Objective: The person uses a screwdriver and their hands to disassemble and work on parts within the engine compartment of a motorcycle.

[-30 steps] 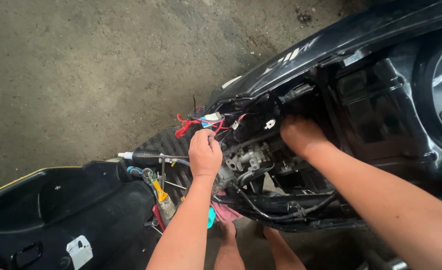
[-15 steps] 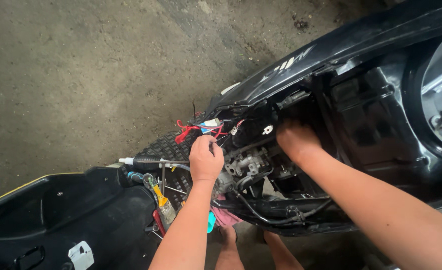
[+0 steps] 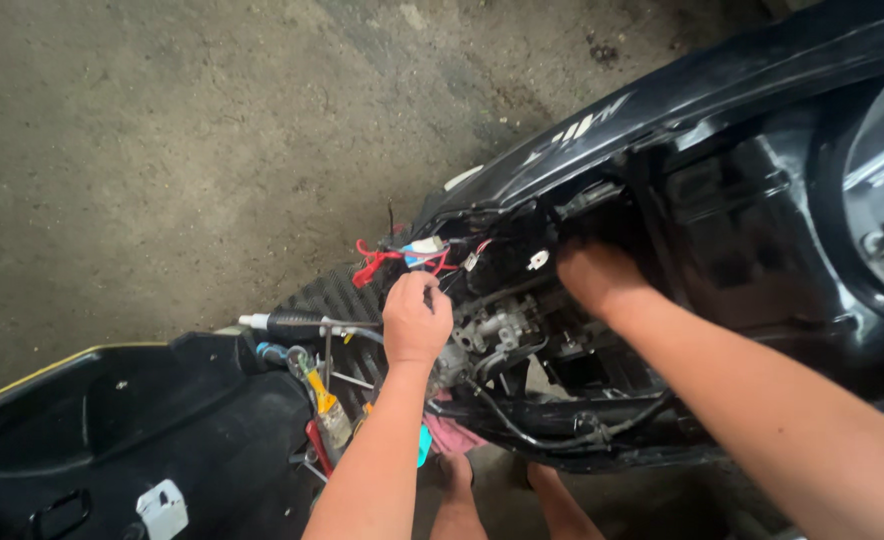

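A black scooter (image 3: 662,110) stands with its side panels off, so the metal engine parts (image 3: 492,330) and black hoses show. My left hand (image 3: 417,320) is closed just below a bundle of red and blue wires (image 3: 377,262), its fingertips pinched on a thin wire beside a white connector (image 3: 426,244). My right hand (image 3: 597,275) reaches into the dark bay behind the engine parts. Its fingers are hidden in there, and what they touch cannot be seen.
On the ribbed footboard lie a black-handled screwdriver (image 3: 292,323), a yellow-handled tool (image 3: 324,395) and other small tools. A detached black panel (image 3: 112,420) lies at the lower left. A pink rag (image 3: 452,438) hangs under the engine, above my feet (image 3: 457,475). The floor is bare concrete (image 3: 162,150).
My left hand has moved a little up toward the wire bundle. My right hand stays inside the bay, hardly shifted.
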